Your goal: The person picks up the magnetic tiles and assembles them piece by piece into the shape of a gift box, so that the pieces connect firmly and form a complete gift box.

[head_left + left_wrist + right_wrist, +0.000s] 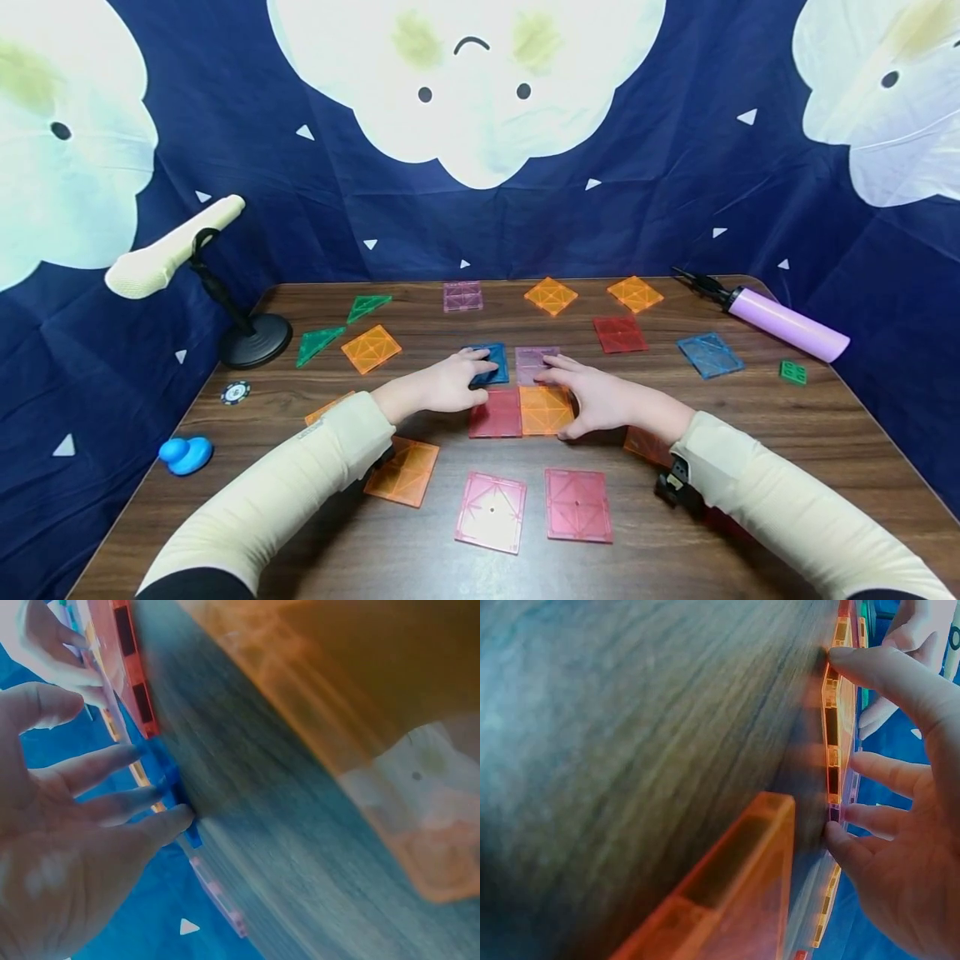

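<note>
In the head view four translucent square magnetic tiles lie edge to edge in a block: blue (497, 357) and purple (528, 363) at the back, red (495, 418) and orange (543, 412) in front. My left hand (448, 383) rests its fingertips on the blue tile, thumb at the red tile's left edge. Fingers of my right hand (606, 402) touch the purple tile, while its thumb meets the orange tile's near right corner. The right wrist view shows that thumb against the orange tile's side (831, 724). Fingertips reach the blue tile's edge (174, 780) in the left wrist view.
Two pink tiles, one left (491, 512) and one right (578, 505), lie nearest me. Loose tiles surround the block, including an orange one (405, 472) under my left forearm. A microphone stand (255, 340), blue duck (186, 455) and purple pump (787, 322) stand farther out.
</note>
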The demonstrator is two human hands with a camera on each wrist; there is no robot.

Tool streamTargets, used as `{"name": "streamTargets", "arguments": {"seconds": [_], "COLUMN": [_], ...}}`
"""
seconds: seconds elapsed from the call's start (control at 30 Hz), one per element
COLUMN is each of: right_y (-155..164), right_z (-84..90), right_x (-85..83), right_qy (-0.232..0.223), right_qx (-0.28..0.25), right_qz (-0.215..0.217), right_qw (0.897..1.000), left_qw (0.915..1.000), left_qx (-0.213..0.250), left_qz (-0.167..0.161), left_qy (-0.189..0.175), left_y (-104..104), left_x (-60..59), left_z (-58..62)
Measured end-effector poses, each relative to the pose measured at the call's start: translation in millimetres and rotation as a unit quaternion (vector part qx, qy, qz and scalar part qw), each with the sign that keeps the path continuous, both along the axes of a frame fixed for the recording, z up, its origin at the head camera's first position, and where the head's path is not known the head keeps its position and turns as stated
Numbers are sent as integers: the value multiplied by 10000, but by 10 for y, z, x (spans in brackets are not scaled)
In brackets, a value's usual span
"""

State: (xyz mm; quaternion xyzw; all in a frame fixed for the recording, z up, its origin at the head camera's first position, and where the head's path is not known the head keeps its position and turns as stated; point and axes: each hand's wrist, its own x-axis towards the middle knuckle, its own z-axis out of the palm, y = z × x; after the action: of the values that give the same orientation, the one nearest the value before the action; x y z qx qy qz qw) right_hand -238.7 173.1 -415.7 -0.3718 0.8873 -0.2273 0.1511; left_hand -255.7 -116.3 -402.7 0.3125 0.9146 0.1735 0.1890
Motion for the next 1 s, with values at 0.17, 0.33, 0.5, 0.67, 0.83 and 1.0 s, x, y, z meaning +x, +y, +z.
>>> {"name": "streamTargets", "arguments": {"seconds": [0.17,0.33,0.5,0.67,0.83,1.0], "right_y": [-10,-20,0,111,374,717], "right_z": [-2,5,-5,31,56,29], "right_x": [-21,-32,-64,-177,-373,-607], "right_qy": [24,11,48,245,773,1021], "right_qx": [-87,-139,-143,-381,-475,-163], "right_qz": [55,60,169,264,-230,-1091], "right_qw": [9999,9999,9997,9986,9956,9886], "left_qw": [9998,9996,9984,9965,9972,9982], "left_qx": [53,27,-172,-447,-436,-427], "left_qz": [-213,-286,-437,-432,-396,-380], "left_qy": [9,26,306,558,450,206], "left_y": [23,48,83,112,131,133], "left_x": [6,33,91,140,170,173], "left_z": [-1,21,3,-48,-38,-51]}}
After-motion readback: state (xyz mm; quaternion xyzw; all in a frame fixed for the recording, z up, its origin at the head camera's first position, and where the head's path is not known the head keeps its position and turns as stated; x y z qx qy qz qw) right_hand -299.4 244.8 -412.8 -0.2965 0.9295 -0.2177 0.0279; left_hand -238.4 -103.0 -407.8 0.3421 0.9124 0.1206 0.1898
